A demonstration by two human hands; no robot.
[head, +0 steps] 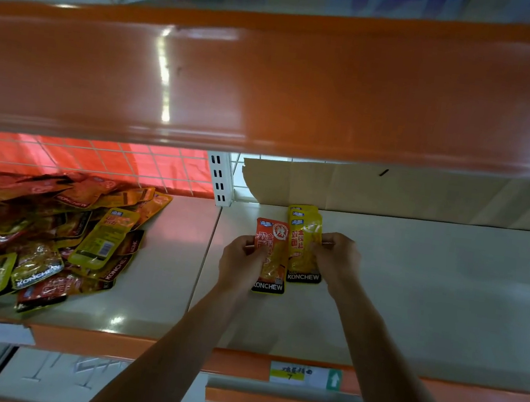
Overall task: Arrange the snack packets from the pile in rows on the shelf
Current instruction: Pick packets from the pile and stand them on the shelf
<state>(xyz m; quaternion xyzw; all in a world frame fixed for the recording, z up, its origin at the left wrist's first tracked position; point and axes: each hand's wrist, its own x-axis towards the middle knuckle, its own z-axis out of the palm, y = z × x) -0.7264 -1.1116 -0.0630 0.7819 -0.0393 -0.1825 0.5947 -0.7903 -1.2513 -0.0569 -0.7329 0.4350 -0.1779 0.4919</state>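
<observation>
snack packets [35, 239] lie in a loose heap at the left end of the shelf [411, 302], red and yellow mixed, some face down. further right, near the back of the shelf, two rows begin side by side. the left hand [243, 260] pinches a red packet [272, 255] by its left edge, with its fingers [259, 250] clamped on it. the right hand [338, 260] does the same with a yellow packet [304, 249] at its right edge, and its fingers [318, 245] are closed on the foil. that yellow packet overlaps more yellow packets [302, 209] behind it, which reach back toward the cardboard sheet [391, 196] at the rear. the red packet lies just beside the yellow one, their long edges touching or nearly so, and it sits a little nearer the front.

what could go wrong: the packets look slick and flat, so i judge that a careless release could let the top yellow one slide off those beneath and skew the row. the red one has nothing behind it, so it may end up out of line with its neighbour. a forearm drawn back to the left could also brush the heap, which lies near the shelf's front edge, and push packets off.
</observation>
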